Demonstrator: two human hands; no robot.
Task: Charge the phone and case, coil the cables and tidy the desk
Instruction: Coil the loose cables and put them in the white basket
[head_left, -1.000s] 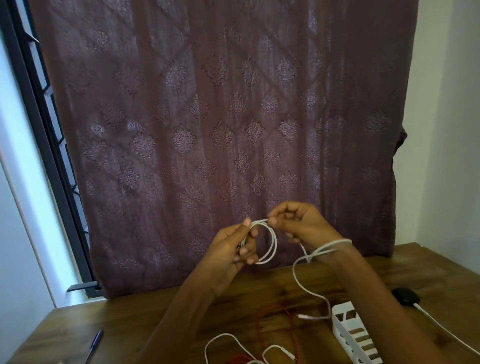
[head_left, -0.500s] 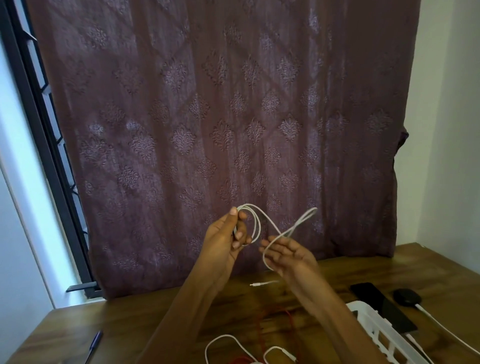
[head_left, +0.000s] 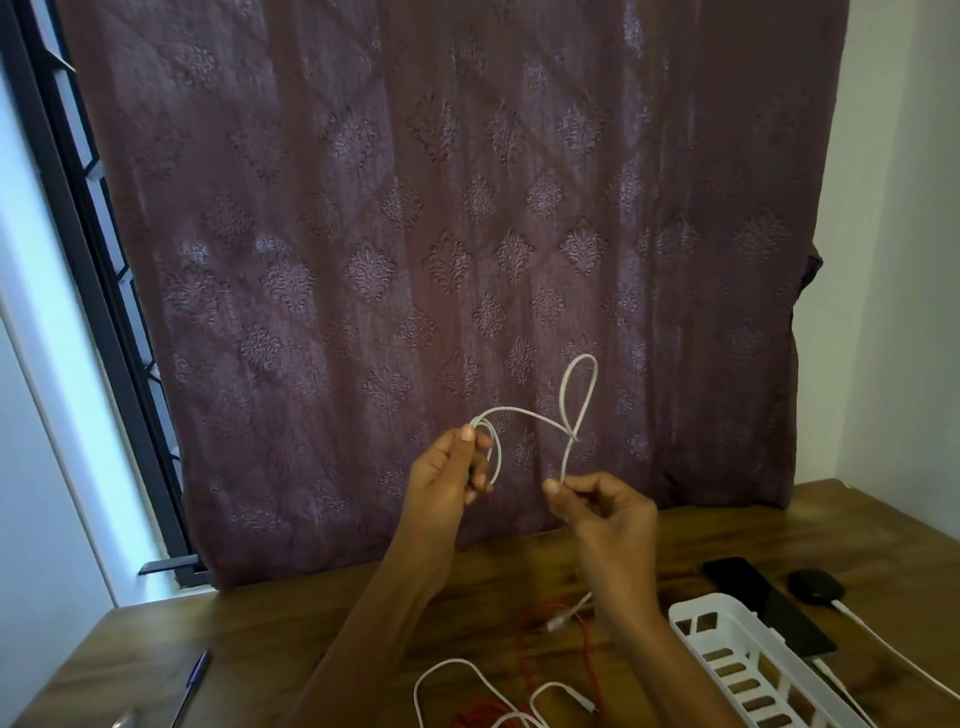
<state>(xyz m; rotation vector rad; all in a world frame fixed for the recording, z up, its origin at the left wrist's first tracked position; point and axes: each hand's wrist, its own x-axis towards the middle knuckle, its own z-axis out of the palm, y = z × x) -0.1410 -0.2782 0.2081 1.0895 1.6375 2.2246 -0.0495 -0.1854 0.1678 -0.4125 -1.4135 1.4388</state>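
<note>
Both hands are raised above the wooden desk (head_left: 311, 618) with a white cable (head_left: 582, 395) strung between them. My left hand (head_left: 447, 478) pinches a small coil of that cable between thumb and fingers. My right hand (head_left: 602, 512) pinches the cable lower down, and a tall loop stands up above it. The cable's plug end (head_left: 561, 621) hangs near the desk. A black phone (head_left: 763, 603) lies at the right with a white lead at its near end. A black case (head_left: 815, 586) sits beside it, also on a white lead (head_left: 893, 654).
A white slotted basket (head_left: 727, 654) stands at the lower right. A red cable (head_left: 540, 639) and another white cable (head_left: 457, 670) lie loose on the desk in front. A blue pen (head_left: 195, 680) lies at the lower left. A maroon curtain (head_left: 467, 208) hangs behind the desk.
My right hand dropped away from the coil, turned and now pinches the cable, throwing a tall loop upward. The left hand kept its coil and rose slightly.
</note>
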